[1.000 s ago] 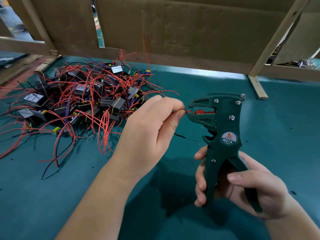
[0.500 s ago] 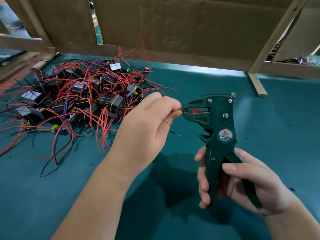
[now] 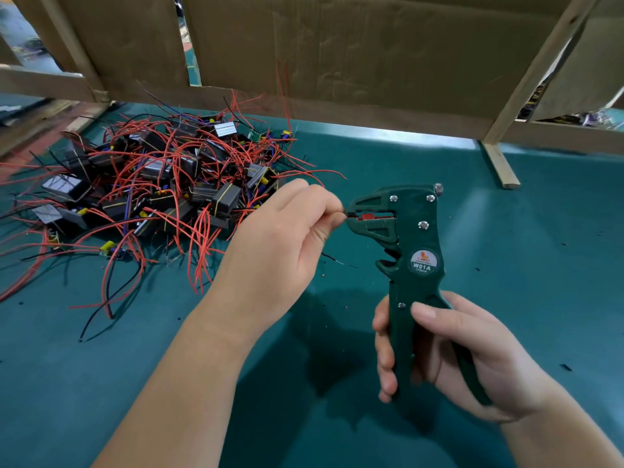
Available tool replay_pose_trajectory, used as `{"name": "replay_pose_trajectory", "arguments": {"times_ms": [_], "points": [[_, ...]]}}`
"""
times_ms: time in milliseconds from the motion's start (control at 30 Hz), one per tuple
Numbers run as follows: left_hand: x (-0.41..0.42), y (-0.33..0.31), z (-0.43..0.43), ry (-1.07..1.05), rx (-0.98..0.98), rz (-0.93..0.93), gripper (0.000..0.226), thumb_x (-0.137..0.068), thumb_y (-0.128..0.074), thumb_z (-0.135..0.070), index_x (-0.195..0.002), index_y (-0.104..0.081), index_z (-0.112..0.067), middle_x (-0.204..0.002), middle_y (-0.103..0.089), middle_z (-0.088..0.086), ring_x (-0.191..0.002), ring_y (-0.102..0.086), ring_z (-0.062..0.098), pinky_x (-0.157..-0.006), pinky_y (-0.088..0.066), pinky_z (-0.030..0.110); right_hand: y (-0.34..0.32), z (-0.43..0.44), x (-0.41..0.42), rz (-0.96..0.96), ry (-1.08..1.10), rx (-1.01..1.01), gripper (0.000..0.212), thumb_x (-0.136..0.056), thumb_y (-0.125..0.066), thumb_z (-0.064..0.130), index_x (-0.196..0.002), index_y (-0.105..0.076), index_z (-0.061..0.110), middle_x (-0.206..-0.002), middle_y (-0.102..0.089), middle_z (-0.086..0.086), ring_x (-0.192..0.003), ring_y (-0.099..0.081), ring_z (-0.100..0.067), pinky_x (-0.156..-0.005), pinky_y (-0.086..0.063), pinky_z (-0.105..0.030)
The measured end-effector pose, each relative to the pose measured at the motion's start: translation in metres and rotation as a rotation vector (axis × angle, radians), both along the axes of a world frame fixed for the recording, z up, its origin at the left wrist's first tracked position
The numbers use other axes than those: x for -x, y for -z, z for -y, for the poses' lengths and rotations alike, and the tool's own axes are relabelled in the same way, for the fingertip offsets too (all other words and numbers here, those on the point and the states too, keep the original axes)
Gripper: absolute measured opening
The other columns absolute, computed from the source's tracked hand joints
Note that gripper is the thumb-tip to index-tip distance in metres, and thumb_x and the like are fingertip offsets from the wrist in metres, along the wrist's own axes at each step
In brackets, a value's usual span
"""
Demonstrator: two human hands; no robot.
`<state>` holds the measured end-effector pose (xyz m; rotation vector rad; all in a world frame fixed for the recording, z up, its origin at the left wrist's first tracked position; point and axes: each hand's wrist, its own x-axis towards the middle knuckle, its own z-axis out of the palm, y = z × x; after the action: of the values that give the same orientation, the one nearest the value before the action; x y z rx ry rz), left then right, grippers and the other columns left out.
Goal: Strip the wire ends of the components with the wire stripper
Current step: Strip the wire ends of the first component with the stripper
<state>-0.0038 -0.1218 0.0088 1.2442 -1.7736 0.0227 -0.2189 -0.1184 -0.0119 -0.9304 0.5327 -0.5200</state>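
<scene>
Work surface: a bench [image 3: 540, 265] covered in teal-green matting. It is backed by brown cardboard panels [image 3: 337, 45] fixed to a wooden frame [image 3: 526, 82], one leg of which stands on the matting at the right rear.

Stock: a heap of components [image 3: 162, 184] lies at the left rear of the bench. They are dark rectangular blocks, some banded in yellow, tangled with many red leads and a few black ones that spread out over the matting.

Left hand [image 3: 280, 251]: raised above the bench just right of the heap, thumb and forefinger pinching a red wire [image 3: 341, 212]. Only a short stub shows between the fingertips and the tool. The hand hides the rest, so the component it belongs to cannot be determined.

Tool: the green wire stripper [image 3: 408, 238] is held upright, head pointing left, with a round label [image 3: 423, 261] reading "W01A". The wire stub enters the mouth of the head, where a red insert is visible.

Right hand [image 3: 466, 352]: grasping the stripper's two handles, fingers wrapped round the front handle and thumb laid across the near face.

Debris: a black wire scrap [image 3: 332, 259] lies on the matting below the left hand, with small dark specks scattered nearby.
</scene>
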Motion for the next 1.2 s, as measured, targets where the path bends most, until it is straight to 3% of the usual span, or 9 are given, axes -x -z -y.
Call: {"name": "replay_pose_trajectory", "arguments": {"times_ms": [100,200,433,600,767,867,967,1067,1200], "points": [[-0.002,0.007,0.003,-0.009,-0.088,-0.072,0.019,-0.1,-0.043,-0.02,-0.096,-0.057,-0.008,-0.079,-0.048,-0.012,-0.071,-0.043,0.002,-0.071,-0.033,0.008,0.002,-0.009,-0.018,-0.064,0.132,-0.043,0.048,-0.061,-0.085,0.047,-0.077,-0.064,0.007,-0.064,-0.053,-0.019,-0.048,-0.052,-0.028,-0.049,-0.048,-0.037],[-0.001,0.015,0.005,0.039,-0.224,-0.187,0.008,-0.097,-0.044,-0.02,-0.105,-0.043,-0.022,-0.072,-0.047,-0.013,-0.059,-0.045,0.001,-0.059,-0.033,0.011,0.002,-0.009,-0.028,-0.142,0.267,-0.119,0.045,-0.061,-0.079,0.05,-0.065,-0.055,0.012,-0.055,-0.042,-0.011,-0.037,-0.036,-0.022,-0.039,-0.036,-0.026],[0.0,0.016,0.006,0.14,-0.229,-0.261,0.011,-0.094,-0.05,-0.021,-0.095,-0.045,-0.031,-0.073,-0.051,-0.001,-0.052,-0.041,0.012,-0.052,-0.033,0.018,-0.009,0.005,0.002,-0.096,0.114,-0.13,0.05,-0.055,-0.084,0.053,-0.068,-0.061,0.011,-0.057,-0.045,-0.008,-0.038,-0.043,-0.019,-0.037,-0.041,-0.028],[-0.009,0.019,0.009,0.097,-0.247,-0.337,0.012,-0.095,-0.047,-0.02,-0.095,-0.044,-0.031,-0.078,-0.051,-0.001,-0.062,-0.048,0.019,-0.057,-0.039,0.026,-0.018,0.02,0.024,-0.051,0.282,-0.122,0.043,-0.051,-0.082,0.043,-0.07,-0.062,0.011,-0.062,-0.046,-0.008,-0.044,-0.045,-0.019,-0.037,-0.041,-0.031],[-0.009,0.02,0.011,0.159,-0.267,-0.292,0.011,-0.099,-0.042,-0.032,-0.09,-0.043,-0.026,-0.069,-0.041,-0.002,-0.058,-0.034,0.006,-0.056,-0.029,0.017,-0.016,0.021,0.03,-0.016,0.249,-0.107,0.047,-0.05,-0.084,0.042,-0.079,-0.067,0.008,-0.067,-0.053,-0.013,-0.051,-0.052,-0.027,-0.046,-0.047,-0.038],[-0.009,0.018,0.011,0.156,-0.254,-0.214,0.023,-0.097,-0.036,-0.042,-0.082,-0.048,-0.028,-0.076,-0.042,-0.006,-0.071,-0.041,0.006,-0.067,-0.033,0.014,-0.012,0.018,0.023,0.019,0.164,-0.129,0.052,-0.052,-0.086,0.039,-0.087,-0.07,0.005,-0.072,-0.057,-0.017,-0.057,-0.057,-0.031,-0.053,-0.051,-0.041],[-0.009,0.018,0.01,0.122,-0.251,-0.208,0.03,-0.1,-0.037,-0.033,-0.075,-0.051,-0.025,-0.085,-0.043,-0.001,-0.08,-0.045,0.005,-0.076,-0.035,0.011,-0.008,0.015,0.017,0.06,0.081,-0.147,0.054,-0.058,-0.085,0.037,-0.097,-0.07,0.003,-0.078,-0.06,-0.02,-0.065,-0.06,-0.033,-0.062,-0.053,-0.046],[-0.008,0.017,0.01,0.088,-0.222,-0.211,0.028,-0.099,-0.039,-0.027,-0.074,-0.05,-0.021,-0.084,-0.042,-0.003,-0.078,-0.045,0.006,-0.074,-0.035,0.012,-0.005,0.011,0.013,0.126,-0.019,-0.144,0.055,-0.07,-0.079,0.032,-0.111,-0.065,-0.002,-0.09,-0.061,-0.024,-0.078,-0.062,-0.038,-0.077,-0.051,-0.054],[-0.005,0.016,0.01,0.093,-0.199,-0.22,0.024,-0.099,-0.04,-0.027,-0.078,-0.05,-0.022,-0.081,-0.041,-0.009,-0.064,-0.044,0.002,-0.064,-0.035,0.016,-0.002,0.006,0.006,0.173,-0.12,-0.094,0.056,-0.081,-0.071,0.028,-0.122,-0.055,-0.008,-0.097,-0.058,-0.029,-0.086,-0.059,-0.041,-0.084,-0.045,-0.058]]}}
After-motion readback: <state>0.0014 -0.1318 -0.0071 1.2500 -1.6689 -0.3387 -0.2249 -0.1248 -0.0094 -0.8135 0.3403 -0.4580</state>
